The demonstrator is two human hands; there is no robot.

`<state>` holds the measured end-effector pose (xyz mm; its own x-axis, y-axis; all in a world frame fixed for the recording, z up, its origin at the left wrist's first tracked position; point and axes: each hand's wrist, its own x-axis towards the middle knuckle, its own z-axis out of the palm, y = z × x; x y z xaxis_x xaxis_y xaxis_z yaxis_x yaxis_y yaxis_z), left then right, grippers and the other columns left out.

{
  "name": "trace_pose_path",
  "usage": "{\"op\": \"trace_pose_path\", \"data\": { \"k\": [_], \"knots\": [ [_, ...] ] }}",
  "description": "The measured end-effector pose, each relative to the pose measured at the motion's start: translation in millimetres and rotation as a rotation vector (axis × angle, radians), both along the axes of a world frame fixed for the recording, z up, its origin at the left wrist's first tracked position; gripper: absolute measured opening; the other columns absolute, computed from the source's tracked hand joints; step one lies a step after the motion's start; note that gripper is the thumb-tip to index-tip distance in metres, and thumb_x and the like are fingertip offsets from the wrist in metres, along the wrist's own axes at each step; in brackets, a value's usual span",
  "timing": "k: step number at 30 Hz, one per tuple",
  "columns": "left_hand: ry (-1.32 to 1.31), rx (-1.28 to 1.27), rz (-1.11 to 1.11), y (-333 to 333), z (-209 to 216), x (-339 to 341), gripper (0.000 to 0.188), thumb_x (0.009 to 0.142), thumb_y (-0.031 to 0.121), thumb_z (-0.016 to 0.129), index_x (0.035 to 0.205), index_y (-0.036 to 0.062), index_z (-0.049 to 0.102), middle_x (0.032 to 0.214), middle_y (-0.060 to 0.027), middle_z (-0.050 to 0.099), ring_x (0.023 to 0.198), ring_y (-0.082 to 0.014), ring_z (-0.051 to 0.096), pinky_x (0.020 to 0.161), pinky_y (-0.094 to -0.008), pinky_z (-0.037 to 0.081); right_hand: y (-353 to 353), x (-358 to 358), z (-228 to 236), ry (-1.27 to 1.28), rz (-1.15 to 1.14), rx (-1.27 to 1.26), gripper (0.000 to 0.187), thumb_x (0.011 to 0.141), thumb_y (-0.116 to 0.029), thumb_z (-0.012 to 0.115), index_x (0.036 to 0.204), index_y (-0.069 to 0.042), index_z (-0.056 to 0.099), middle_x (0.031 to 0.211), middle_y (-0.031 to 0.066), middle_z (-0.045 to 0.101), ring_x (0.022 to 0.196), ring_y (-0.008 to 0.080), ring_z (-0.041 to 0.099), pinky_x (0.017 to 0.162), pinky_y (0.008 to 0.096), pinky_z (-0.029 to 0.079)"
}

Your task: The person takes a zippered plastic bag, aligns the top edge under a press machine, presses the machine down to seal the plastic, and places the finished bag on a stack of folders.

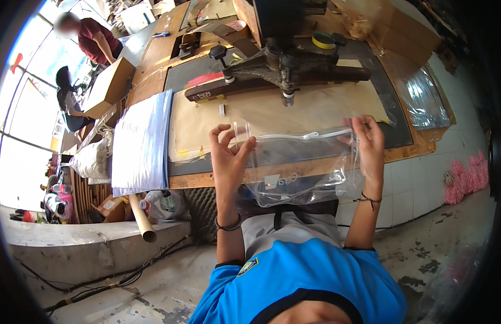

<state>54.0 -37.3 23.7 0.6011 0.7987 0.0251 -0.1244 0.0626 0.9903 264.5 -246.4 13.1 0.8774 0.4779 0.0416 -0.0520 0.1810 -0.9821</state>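
Note:
I hold a clear plastic zipper pouch (302, 167) up in front of me, over the near edge of the workbench (407, 151). My left hand (229, 151) pinches its top left corner between thumb and fingers. My right hand (369, 143) grips the top right corner by the white zipper strip. The pouch hangs slack between both hands. Behind it on the bench stands a dark metal press machine (277, 67) with a brown base.
A stack of clear plastic sheets (142, 143) lies at the left of the bench, with a cardboard tube (141, 218) below it. More clear bags (426, 97) lie at the right. Two people (91, 38) work at the far left by cardboard boxes (110, 86). Cables run along the concrete floor (153, 281).

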Motion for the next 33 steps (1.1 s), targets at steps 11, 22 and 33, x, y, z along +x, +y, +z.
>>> {"op": "trace_pose_path", "data": {
  "k": [11, 22, 33],
  "knots": [
    [0.017, 0.050, 0.121, -19, -9, 20, 0.030, 0.098, 0.008, 0.062, 0.120, -0.0017, 0.045, 0.110, -0.0124, 0.068, 0.073, -0.0099, 0.066, 0.057, -0.0219, 0.051, 3, 1, 22, -0.794, -0.274, -0.435, 0.020, 0.093, -0.008, 0.065, 0.109, 0.000, 0.057, 0.105, 0.0108, 0.064, 0.098, 0.0233, 0.062, 0.089, 0.0381, 0.052],
    [0.022, 0.019, 0.109, -16, -16, 17, 0.035, 0.096, 0.008, 0.064, 0.123, -0.0043, 0.045, 0.106, -0.0150, 0.068, 0.071, -0.0132, 0.069, 0.057, -0.0239, 0.054, 164, -6, 29, -1.733, 0.771, -0.356, 0.027, 0.086, -0.013, 0.065, 0.111, -0.005, 0.067, 0.113, 0.0087, 0.065, 0.114, 0.0246, 0.058, 0.105, 0.0376, 0.041],
    [0.170, 0.091, 0.050, -20, -24, 3, 0.042, 0.091, 0.018, 0.074, 0.122, -0.0052, 0.056, 0.109, -0.0149, 0.068, 0.093, -0.0125, 0.067, 0.078, -0.0260, 0.055, 186, 3, 64, -1.563, 1.073, -0.194, 0.028, 0.091, -0.032, 0.065, 0.090, -0.004, 0.065, 0.095, 0.0082, 0.063, 0.105, 0.0279, 0.056, 0.105, 0.0423, 0.037]
  ]
}}
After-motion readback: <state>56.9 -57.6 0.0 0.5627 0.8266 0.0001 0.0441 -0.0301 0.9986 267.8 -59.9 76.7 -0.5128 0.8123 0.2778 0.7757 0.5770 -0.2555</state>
